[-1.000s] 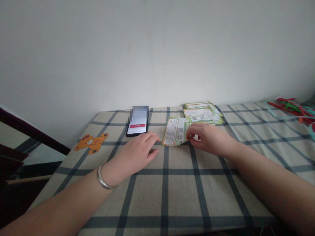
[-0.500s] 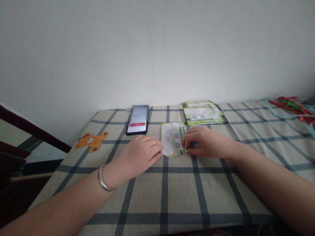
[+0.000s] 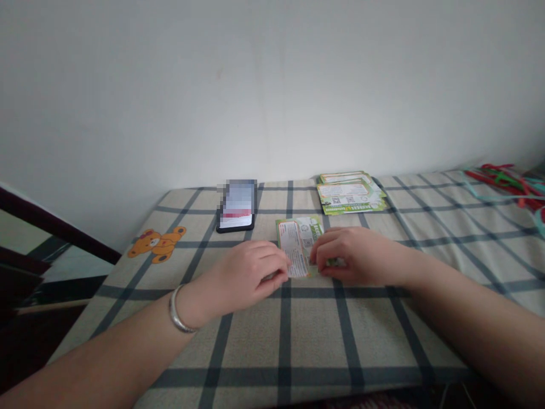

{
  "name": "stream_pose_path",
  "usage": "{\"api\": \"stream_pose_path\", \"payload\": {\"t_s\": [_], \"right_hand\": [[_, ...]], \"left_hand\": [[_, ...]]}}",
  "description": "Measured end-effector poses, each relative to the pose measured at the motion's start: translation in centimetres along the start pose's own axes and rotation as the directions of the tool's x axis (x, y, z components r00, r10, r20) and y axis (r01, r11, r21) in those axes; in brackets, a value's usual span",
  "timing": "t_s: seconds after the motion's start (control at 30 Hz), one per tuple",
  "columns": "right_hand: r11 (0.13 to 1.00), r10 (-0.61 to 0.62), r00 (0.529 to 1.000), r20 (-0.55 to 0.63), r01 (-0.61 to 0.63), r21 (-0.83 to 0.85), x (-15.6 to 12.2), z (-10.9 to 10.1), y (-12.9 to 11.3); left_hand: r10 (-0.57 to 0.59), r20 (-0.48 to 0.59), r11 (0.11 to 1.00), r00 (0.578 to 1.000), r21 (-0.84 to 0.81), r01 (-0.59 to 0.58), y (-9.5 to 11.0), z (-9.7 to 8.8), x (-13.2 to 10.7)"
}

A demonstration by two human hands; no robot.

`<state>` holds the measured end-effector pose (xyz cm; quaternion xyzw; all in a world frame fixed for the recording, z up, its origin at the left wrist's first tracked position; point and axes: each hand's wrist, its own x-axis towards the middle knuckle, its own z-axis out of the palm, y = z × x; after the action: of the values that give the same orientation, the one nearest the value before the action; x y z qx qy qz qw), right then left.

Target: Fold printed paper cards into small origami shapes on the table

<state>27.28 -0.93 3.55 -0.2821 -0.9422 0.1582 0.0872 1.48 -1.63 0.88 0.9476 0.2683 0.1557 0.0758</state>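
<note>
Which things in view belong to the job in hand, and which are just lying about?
In the job:
leaflet, between the hands
left hand, at its left edge
right hand, fingers over its right side
pile of similar leaflets behind, probably

Lying about:
phone, apparently
flat orange bear
coloured strips, far right

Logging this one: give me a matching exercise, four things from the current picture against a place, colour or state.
1. Single leaflet
2. Leaflet pile
3. Phone
4. Bear figure

A. Orange-brown
B. Screen lit, black rim
C. Between left hand and right hand
D. Beyond the right hand, near the wall

Pairs: 1-C, 2-D, 3-B, 4-A.
</note>
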Motion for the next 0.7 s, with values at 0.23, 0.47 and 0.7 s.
{"api": "stream_pose_path", "payload": {"t_s": [0.23, 0.47, 0.7], "right_hand": [[0.985, -0.063, 0.994, 0.085, 0.048, 0.164, -0.5, -0.7, -0.4], [0.975, 0.009, 0.986, 0.168, -0.046, 0.216, -0.9, -0.8, -0.3], [0.968, 0.164, 0.981, 0.104, -0.18, 0.175, -0.5, 0.2, 0.4]], "left_hand": [[0.097, 0.022, 0.993, 0.995, 0.07, -0.099, -0.4, -0.1, -0.3], [-0.034, -0.009, 0.989, 0.999, 0.143, 0.035, -1.2, 0.9, -0.6], [-0.068, -0.009, 0.99, 0.998, 0.121, 0.069, -1.2, 0.8, -0.6]]}}
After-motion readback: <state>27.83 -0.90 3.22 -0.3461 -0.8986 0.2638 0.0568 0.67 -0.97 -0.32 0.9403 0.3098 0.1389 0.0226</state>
